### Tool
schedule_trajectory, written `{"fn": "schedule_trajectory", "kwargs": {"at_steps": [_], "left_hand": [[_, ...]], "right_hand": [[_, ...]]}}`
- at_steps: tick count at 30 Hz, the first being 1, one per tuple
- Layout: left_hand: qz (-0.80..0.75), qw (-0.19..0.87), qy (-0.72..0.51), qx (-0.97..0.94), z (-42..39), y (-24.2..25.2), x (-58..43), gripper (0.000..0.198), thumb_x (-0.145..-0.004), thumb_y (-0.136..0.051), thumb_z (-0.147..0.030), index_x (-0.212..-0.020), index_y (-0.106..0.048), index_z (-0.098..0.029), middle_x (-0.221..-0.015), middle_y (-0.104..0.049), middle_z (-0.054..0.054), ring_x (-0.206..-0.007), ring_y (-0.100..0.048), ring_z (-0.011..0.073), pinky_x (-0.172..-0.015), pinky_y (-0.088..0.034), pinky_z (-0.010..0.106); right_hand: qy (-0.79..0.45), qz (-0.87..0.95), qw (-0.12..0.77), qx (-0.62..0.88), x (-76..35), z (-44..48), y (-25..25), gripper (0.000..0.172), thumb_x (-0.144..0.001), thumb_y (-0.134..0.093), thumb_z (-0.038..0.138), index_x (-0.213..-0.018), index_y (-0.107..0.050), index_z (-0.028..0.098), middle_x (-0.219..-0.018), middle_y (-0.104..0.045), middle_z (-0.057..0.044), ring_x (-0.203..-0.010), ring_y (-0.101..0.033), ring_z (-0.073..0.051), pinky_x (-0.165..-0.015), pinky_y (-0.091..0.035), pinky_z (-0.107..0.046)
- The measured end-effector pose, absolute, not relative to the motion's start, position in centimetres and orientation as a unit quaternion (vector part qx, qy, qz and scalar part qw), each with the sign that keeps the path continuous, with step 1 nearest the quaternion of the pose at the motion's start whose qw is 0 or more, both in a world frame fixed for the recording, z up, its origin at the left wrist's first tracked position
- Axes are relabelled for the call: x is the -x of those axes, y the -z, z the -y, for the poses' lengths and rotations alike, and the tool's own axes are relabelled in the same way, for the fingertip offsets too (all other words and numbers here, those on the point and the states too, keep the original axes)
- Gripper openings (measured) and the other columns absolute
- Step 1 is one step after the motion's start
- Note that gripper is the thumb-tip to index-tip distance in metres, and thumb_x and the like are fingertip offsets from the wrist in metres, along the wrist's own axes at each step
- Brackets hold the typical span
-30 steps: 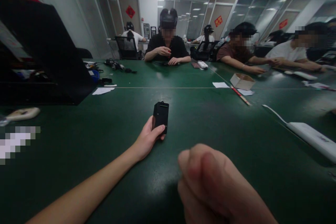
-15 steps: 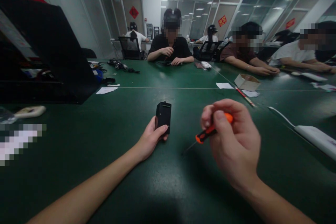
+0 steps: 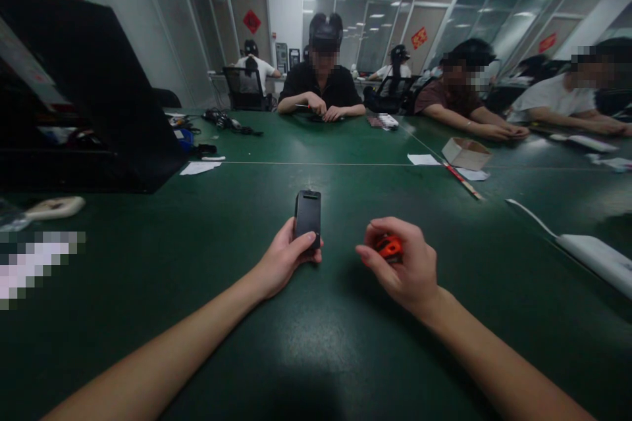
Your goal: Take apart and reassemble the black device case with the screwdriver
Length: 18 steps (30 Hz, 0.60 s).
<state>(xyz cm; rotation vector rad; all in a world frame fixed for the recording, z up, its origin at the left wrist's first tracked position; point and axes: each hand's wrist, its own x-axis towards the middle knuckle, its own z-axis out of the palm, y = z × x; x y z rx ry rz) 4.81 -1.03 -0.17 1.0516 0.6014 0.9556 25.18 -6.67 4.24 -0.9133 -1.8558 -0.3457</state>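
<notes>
Head cam: red signs [image 3: 251,21] on far wall, writing too small to be read. Black device [image 3: 308,210] laid flat on green table [image 3: 316,342], centre, near end gripped by left hand [image 3: 289,258]. Orange screwdriver [image 3: 389,247] enclosed in curled right hand [image 3: 405,266], just right of device, apart from it. Cardboard box [image 3: 465,152] far right, black case [image 3: 99,99] far left.

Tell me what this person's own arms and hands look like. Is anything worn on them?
Both arms are bare. The left forearm and right forearm show no sleeve right down to the picture's lower edge, so any sleeve ends out of view. The left hand and right hand wear no gloves, and no watch, bracelet or ring shows. The forearms look slim.
</notes>
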Motion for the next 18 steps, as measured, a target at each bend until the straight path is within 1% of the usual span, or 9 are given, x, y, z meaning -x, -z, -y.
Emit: {"fn": "schedule_trajectory", "kwargs": {"at_steps": [2, 4, 6, 10, 13, 18], "left_hand": [[-0.277, 0.716, -0.434, -0.471, 1.1, 0.1, -4.8, 0.038, -0.08, -0.072, -0.039, -0.1, -0.049, -0.017, -0.087, -0.062, 0.003, -0.067, -0.059, 0.0123, -0.066, -0.047, 0.029], [-0.28, 0.716, -0.436, -0.468, 1.1, 0.0, -4.8, 0.038, -0.079, -0.073, -0.039, -0.099, -0.048, -0.017, -0.086, -0.062, 0.002, -0.066, -0.058, 0.0115, -0.065, -0.047, 0.027], [-0.279, 0.716, -0.439, -0.465, 1.1, -0.1, -4.9, 0.038, -0.078, -0.073, -0.039, -0.099, -0.049, -0.017, -0.085, -0.061, 0.002, -0.066, -0.058, 0.0111, -0.065, -0.046, 0.026], [-0.274, 0.717, -0.44, -0.467, 1.2, -0.1, -4.9, 0.039, -0.078, -0.074, -0.038, -0.101, -0.049, -0.018, -0.086, -0.061, 0.001, -0.068, -0.058, 0.0111, -0.066, -0.046, 0.026], [-0.272, 0.714, -0.441, -0.471, 1.1, 0.1, -4.9, 0.04, -0.077, -0.075, -0.038, -0.102, -0.05, -0.018, -0.087, -0.061, 0.001, -0.068, -0.058, 0.0113, -0.066, -0.046, 0.027], [-0.265, 0.705, -0.443, -0.486, 1.0, 0.4, -4.9, 0.038, -0.08, -0.073, -0.037, -0.104, -0.051, -0.018, -0.088, -0.06, 0.001, -0.069, -0.058, 0.0113, -0.067, -0.046, 0.027]], "right_hand": [[0.152, 0.788, 0.468, 0.371, -25.1, 6.8, -4.4, 0.03, -0.09, -0.066, 0.027, -0.116, -0.052, 0.022, -0.08, -0.069, -0.001, -0.064, -0.068, -0.014, -0.059, -0.057, -0.024], [0.158, 0.788, 0.47, 0.366, -25.0, 7.0, -4.7, 0.026, -0.09, -0.065, 0.024, -0.113, -0.052, 0.023, -0.078, -0.069, 0.0, -0.063, -0.068, -0.014, -0.058, -0.057, -0.023], [0.137, 0.773, 0.51, 0.351, -24.9, 7.2, -5.2, 0.028, -0.088, -0.067, 0.018, -0.11, -0.053, 0.023, -0.078, -0.069, 0.0, -0.064, -0.07, -0.015, -0.058, -0.059, -0.024], [0.074, 0.747, 0.59, 0.296, -24.6, 7.4, -5.9, 0.032, -0.082, -0.068, 0.005, -0.105, -0.054, 0.022, -0.086, -0.07, -0.003, -0.076, -0.073, -0.019, -0.063, -0.063, -0.033], [0.051, 0.738, 0.61, 0.284, -24.4, 7.5, -6.2, 0.031, -0.082, -0.066, 0.003, -0.104, -0.055, 0.022, -0.088, -0.07, -0.003, -0.076, -0.073, -0.019, -0.063, -0.065, -0.035], [0.042, 0.737, 0.617, 0.272, -24.1, 7.6, -6.2, 0.032, -0.082, -0.066, 0.002, -0.105, -0.056, 0.022, -0.088, -0.069, -0.003, -0.077, -0.073, -0.019, -0.063, -0.065, -0.036]]}}
